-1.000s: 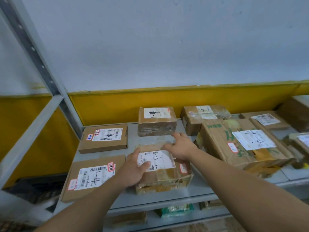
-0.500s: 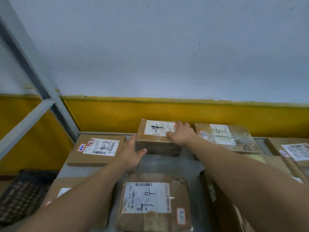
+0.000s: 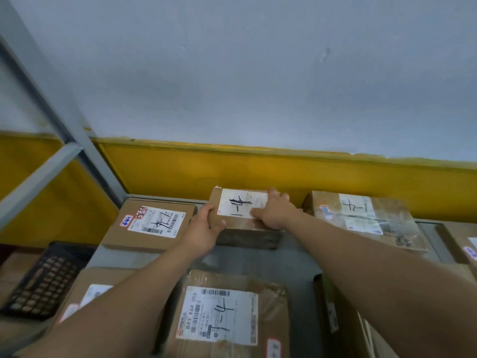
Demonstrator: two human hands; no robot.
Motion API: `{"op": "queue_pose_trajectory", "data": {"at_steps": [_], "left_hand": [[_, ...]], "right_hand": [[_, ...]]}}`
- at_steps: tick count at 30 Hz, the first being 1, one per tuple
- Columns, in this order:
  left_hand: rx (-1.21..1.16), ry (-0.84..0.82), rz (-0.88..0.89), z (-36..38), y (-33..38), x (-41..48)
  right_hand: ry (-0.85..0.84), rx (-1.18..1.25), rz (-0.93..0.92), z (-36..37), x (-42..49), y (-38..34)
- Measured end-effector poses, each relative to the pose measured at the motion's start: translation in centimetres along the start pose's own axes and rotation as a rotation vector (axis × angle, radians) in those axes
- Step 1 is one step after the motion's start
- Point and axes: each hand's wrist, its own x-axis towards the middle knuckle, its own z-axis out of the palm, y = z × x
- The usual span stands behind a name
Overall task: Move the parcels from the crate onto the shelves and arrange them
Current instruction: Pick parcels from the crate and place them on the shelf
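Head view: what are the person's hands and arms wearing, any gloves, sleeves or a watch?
Nothing shows: the left hand and right hand are ungloved, both forearms bare to the frame edge, no sleeve, watch, band or ring visible.

The right hand (image 3: 273,213) covers the right end of the label (image 3: 240,202) on the back parcel (image 3: 237,224). The left forearm (image 3: 144,280) hides much of the near-left parcel (image 3: 103,277). The front parcel (image 3: 273,306) runs off the bottom edge, the far-right parcel (image 3: 459,241) off the right, the black crate (image 3: 44,280) off the left. I can't read the fine print.
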Motion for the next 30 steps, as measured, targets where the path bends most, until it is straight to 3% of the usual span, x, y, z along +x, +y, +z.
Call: {"op": "queue_pose_trajectory", "data": {"at_steps": [7, 18, 26, 30], "left_hand": [[0.11, -0.114, 0.015, -1.0, -1.3, -2.5], [0.178, -0.103, -0.074, -1.1, -0.4, -3.1], [0.128, -0.081, -0.033, -1.5, -1.0, -6.9], [0.089, -0.165, -0.041, -2.4, -3.6, -8.9]], "right_hand": [[0.003, -0.001, -0.018, 2.4, -2.7, 0.0], [0.0, -0.012, -0.02, 2.2, -3.3, 0.1], [0.044, 0.061, -0.026, 1.9, -5.6, 0.1], [0.106, 0.065, -0.075, 2.9, -8.0, -0.2]]}}
